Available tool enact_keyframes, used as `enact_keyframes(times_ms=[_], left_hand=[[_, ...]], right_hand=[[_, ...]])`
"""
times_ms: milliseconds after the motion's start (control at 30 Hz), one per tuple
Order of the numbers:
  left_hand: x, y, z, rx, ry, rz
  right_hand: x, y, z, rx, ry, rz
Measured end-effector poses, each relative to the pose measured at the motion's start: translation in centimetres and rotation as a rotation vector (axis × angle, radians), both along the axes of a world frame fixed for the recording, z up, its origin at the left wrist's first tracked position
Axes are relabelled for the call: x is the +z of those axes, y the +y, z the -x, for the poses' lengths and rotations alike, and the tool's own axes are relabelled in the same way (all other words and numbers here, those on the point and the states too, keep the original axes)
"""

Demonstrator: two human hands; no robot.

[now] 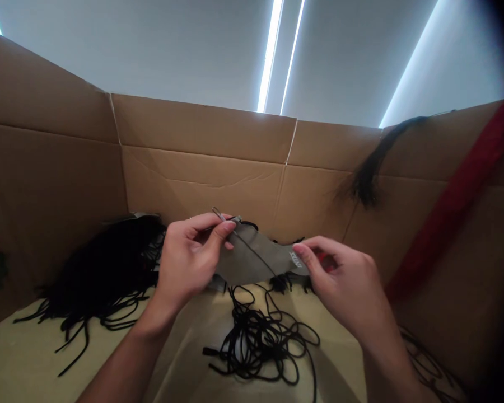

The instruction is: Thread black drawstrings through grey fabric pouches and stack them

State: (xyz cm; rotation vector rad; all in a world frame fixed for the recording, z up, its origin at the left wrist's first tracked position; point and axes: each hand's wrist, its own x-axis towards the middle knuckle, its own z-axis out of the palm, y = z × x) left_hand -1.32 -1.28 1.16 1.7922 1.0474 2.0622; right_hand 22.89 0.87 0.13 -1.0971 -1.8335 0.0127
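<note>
A flat grey fabric piece (252, 252) with white lettering near its right end is stretched between both hands. My left hand (193, 254) pinches thumb against finger on a thin metal piece with a looped end (217, 212), at the fabric's upper left; the fingers hide most of it. A black cord (256, 254) runs from there across the fabric to its lower edge. My right hand (340, 271) grips the fabric's right end, closed, with something red (326, 261) partly showing behind its fingers. Below hangs or lies a tangle of loose black cord (260, 341).
At the left lies a big heap of black cords (105, 268). Cardboard walls (201, 162) rise around a pale yellowish surface (8, 347). A black bundle of strands (369, 168) hangs over the right wall, beside a red strip (449, 207). More dark cord (428, 364) lies lower right.
</note>
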Motion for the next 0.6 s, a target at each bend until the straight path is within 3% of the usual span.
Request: enact_keyframes(times_ms=[67, 200, 367, 467, 600], left_hand=[[-0.3, -0.2, -0.6, -0.03, 0.056, 0.005], [-0.9, -0.5, -1.8, -0.03, 0.216, -0.014], [-1.0, -0.1, -1.0, 0.072, 0.279, -0.025], [-1.0, 0.9, 0.4, 0.145, 0.266, -0.004], [-1.3, 2.4, 1.8, 0.245, 0.296, 0.04]], right_hand=[[0.0, -0.4, 0.4, 0.103, 0.1, 0.006], [-0.7, -0.3, 2.1, 0.461, 0.172, 0.193], [-0.5, 0.2, 2.0, 0.513, 0.287, 0.266], [0.4, 0.0, -0.1, 0.587, 0.347, 0.308], [1.3, -0.8, -3.1, 0.77, 0.406, 0.256]])
